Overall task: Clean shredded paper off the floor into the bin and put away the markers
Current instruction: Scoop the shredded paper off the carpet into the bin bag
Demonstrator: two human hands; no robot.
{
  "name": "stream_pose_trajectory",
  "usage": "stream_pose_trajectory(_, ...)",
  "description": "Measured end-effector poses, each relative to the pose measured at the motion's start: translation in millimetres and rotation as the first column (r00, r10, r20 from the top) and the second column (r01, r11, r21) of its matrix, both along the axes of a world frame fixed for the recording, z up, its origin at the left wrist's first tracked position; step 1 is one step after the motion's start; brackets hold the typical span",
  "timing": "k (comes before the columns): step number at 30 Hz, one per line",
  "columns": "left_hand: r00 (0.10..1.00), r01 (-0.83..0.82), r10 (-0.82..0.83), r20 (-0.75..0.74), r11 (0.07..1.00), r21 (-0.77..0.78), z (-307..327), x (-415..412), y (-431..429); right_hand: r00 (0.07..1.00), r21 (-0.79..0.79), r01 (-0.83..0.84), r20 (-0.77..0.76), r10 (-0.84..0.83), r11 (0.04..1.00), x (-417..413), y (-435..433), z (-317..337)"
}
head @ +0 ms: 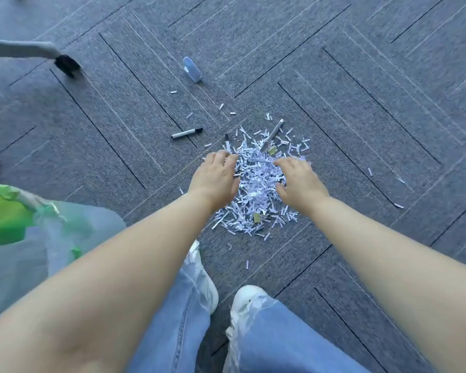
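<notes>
- The shredded paper (pixel 258 181) lies in a heap on the grey carpet (pixel 361 103), between the two hands
- The left hand (pixel 215 179) rests on the heap's left edge, fingers curled down into the strips; the right hand (pixel 299 181) presses on its right edge, fingers spread and bent; the hands are apart, neither closed around anything
- A black-capped marker (pixel 186 133) lies clear of the heap, up and left of the left hand; a second marker (pixel 227 142) pokes out of the strips just above that hand's fingertips
- A slim silver pen-like object (pixel 272 137) lies tilted across the heap's far edge
- A green bin (pixel 3 211) with a clear liner (pixel 73 222) stands at the left, beside the left forearm; its inside is blurred and cannot be read
- A small translucent blue item (pixel 192 70) lies well beyond the heap
</notes>
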State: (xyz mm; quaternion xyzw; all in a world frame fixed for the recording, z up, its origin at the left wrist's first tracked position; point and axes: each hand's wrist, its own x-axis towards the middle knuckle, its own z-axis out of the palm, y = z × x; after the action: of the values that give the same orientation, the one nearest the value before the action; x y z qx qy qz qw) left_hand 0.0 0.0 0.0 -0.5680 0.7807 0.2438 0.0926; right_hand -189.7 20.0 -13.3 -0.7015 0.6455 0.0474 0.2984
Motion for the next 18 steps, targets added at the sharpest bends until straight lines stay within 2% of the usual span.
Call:
stream_pose_trajectory(5,0.991,0.054,-0.064,0.119,0.995,0.087,-74,-2,-13,0.995,0.031,0.028,-0.097,-0.025,0.999,-2,-14,-70)
stream_pose_trajectory(10,0.972,0.126,-0.156,0.174,0.978,0.168,-136,-4,-22,0.965,0.055,-0.066,-0.249,0.078,0.996,-7,-18,-131)
stream_pose_trajectory(14,0.967,0.169,-0.201,0.155,0.965,0.2,-165,-2,-17,0.958,0.053,-0.141,-0.244,0.15,0.989,-2,-6,-162)
stream_pose_trajectory(18,0.958,0.21,-0.233,0.169,0.967,0.144,-180,-4,-12,0.953,0.028,-0.171,-0.247,0.172,0.985,0,-4,-176)
